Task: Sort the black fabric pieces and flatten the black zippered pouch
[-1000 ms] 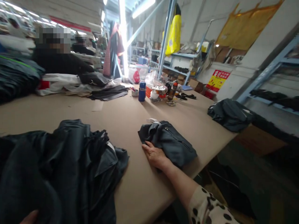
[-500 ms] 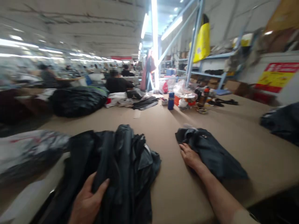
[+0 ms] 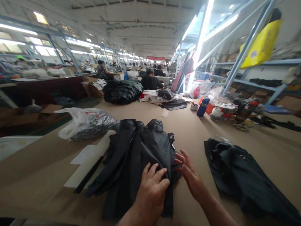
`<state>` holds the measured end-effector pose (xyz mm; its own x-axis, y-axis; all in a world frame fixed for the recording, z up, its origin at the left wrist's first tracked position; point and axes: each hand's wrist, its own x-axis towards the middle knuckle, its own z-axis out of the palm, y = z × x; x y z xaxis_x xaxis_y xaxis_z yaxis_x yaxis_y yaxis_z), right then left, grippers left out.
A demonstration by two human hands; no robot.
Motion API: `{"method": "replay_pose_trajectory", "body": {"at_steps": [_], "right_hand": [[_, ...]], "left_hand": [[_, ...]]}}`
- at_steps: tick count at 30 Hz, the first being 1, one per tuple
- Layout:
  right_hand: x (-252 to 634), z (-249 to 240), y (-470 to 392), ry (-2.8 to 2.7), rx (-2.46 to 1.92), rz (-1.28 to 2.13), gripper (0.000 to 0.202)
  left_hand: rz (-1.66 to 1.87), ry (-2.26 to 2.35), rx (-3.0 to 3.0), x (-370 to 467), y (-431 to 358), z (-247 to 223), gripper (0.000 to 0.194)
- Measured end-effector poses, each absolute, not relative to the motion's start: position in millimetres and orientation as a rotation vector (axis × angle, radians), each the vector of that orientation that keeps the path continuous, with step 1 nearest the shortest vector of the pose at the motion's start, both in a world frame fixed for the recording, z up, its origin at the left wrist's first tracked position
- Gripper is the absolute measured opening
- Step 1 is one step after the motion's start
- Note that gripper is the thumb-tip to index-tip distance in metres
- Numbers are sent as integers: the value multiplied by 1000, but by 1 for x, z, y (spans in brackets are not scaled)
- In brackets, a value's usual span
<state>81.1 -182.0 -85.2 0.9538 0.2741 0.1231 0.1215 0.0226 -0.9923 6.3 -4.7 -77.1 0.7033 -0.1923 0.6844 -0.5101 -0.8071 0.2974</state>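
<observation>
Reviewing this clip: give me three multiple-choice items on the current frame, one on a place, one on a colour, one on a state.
1. Where does the left hand rest?
A. On the dark garment pile
B. On the blue bottle
C. On the plastic bag

2. What colour is the bag hanging from the shelf frame at upper right?
A. Red
B. Yellow
C. Green

3. How is the right hand?
A. Closed in a fist
B. Gripping the folded dark garment at right
C. Open, fingers spread, beside the pile

Answers: 1 A, the palm lies flat on the near end of the dark fabric. 2 B, it shows bright yellow. 3 C, the fingers are apart and hold nothing.
</observation>
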Motion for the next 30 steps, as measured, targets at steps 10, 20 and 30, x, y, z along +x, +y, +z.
{"method": "replay_pose_trajectory", "body": {"at_steps": [10, 20, 30], "right_hand": [[87, -78, -149, -101, -1295, 329, 43], [75, -61, -164, -419, -1950, -396, 39], [56, -15, -116, -1330, -2222, -714, 47]], "left_hand": [[925, -523, 2367, -24, 32, -57, 52], [630, 95, 2224, 4, 72, -71, 19], [413, -2, 2114, -1, 52, -29, 21]]}}
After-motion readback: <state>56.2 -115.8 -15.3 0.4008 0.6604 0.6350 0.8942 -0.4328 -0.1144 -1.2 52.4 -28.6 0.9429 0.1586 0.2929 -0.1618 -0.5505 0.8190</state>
